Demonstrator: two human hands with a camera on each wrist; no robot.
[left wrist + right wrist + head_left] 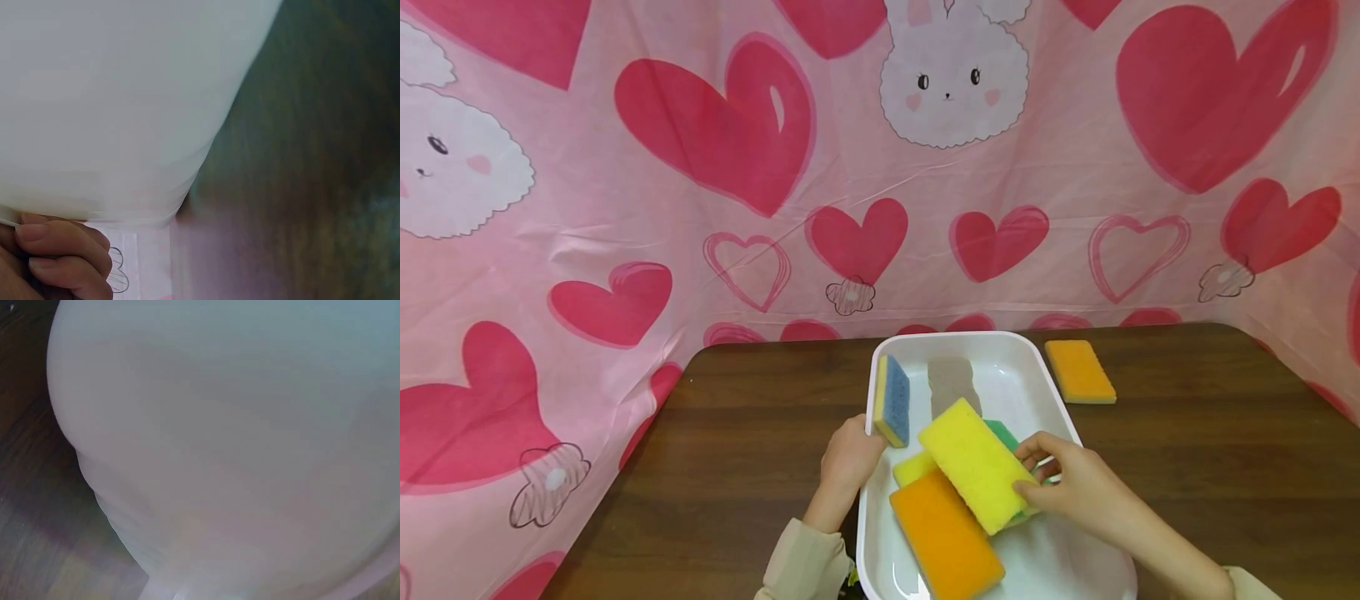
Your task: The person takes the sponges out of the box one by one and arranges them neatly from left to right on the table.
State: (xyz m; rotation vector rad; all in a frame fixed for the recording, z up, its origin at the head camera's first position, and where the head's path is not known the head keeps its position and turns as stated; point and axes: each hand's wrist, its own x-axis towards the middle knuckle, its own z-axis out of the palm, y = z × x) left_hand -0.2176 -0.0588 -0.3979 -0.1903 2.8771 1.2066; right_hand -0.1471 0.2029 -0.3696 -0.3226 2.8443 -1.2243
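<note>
My right hand (1067,483) pinches the right corner of a yellow sponge (973,462) between thumb and fingers, tilted over the white tray (1135,575). Under it lie an orange sponge (947,533), part of another yellow sponge (913,469) and a green piece (1002,433), mostly covered. My left hand (853,454) grips the tray's left rim; its curled fingers (65,244) show at the tray edge in the left wrist view. Close by, a blue and yellow sponge (893,402) stands on edge against the left wall. The right wrist view holds only the blurred tray wall (219,444).
A second orange sponge (1080,372) lies on the dark wooden table (737,467), outside the tray's far right corner. A grey-brown patch (952,387) shows on the tray floor near its far end. Behind the table hangs a pink heart-patterned cloth (925,183).
</note>
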